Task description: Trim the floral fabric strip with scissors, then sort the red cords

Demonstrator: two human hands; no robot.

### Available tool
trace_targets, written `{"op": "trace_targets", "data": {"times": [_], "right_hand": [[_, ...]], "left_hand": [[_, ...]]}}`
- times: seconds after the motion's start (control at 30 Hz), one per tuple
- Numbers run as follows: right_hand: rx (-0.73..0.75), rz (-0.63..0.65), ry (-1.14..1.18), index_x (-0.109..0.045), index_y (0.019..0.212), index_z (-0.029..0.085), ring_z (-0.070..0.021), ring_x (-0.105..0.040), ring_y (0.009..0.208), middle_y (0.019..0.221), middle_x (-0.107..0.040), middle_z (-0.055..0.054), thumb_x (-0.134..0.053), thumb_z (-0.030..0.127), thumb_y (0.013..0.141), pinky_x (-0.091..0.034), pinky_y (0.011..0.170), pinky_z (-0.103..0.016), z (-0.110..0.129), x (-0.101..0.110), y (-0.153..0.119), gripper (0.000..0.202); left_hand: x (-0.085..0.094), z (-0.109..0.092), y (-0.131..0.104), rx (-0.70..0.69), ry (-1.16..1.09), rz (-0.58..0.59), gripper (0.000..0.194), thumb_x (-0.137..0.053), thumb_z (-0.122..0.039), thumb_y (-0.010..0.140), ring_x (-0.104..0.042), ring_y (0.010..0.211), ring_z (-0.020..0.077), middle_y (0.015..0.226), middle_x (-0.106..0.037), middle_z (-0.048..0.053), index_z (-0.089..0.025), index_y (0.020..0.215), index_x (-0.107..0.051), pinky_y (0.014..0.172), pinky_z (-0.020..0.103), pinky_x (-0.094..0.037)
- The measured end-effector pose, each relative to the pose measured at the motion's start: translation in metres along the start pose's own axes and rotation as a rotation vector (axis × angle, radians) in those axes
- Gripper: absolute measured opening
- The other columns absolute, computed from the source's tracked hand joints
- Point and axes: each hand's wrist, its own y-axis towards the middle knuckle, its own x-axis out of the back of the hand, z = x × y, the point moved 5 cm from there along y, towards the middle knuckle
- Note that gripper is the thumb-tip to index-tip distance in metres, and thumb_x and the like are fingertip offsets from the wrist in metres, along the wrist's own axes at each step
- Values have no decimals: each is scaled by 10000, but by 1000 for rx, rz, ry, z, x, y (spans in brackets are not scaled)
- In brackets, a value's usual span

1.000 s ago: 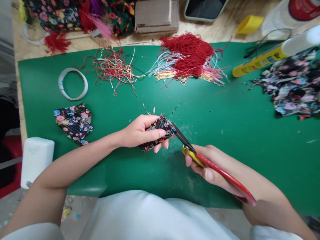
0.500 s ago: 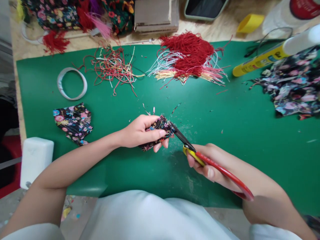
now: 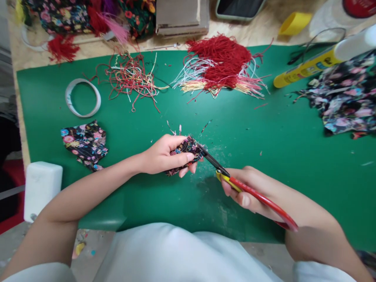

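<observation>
My left hand (image 3: 166,156) is closed on a piece of black floral fabric (image 3: 188,148), the thumb pressed on top and fingertips showing below. Scissors (image 3: 252,192) with a red and a yellow handle are gripped in my right hand (image 3: 245,188). Their dark blades reach the right edge of the fabric, looking closed or nearly so. Small fabric snippets (image 3: 206,126) lie on the mat just beyond the cloth. Another floral fabric piece (image 3: 86,143) rests to the left of my left hand, beyond the forearm.
On the green mat (image 3: 141,203) lie a roll of tape (image 3: 68,98), tangled cords (image 3: 132,78), red tassel threads (image 3: 223,58), a yellow glue tube (image 3: 308,68) and a heap of fabric scraps (image 3: 349,100). A white block (image 3: 44,188) stands left; a phone (image 3: 239,8) lies behind.
The scissor blades have moved slightly left and up along the fabric's edge and look closer together. My left hand keeps its hold almost unmoved. The whole view has shifted a little.
</observation>
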Motion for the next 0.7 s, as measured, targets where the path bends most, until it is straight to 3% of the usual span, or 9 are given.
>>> {"op": "trace_targets", "data": {"times": [0.17,0.7], "right_hand": [[4,0,-17,-498,787,205,-92,-336,497,608,-450,43,-449,919,828,-231,422,-253,0,1,1,716],[11,-10,51,-486,782,207,-79,-318,470,580,-432,54,-479,884,849,-203,408,-247,-2,-3,4,681]], "left_hand": [[0,2,0,29,38,10,389,-682,-492,919,-605,496,87,672,-687,65,-107,885,-638,441,161,-485],[0,1,0,25,-24,-22,386,-705,-487,903,-616,496,75,748,-723,73,-117,926,-596,453,155,-487]]}}
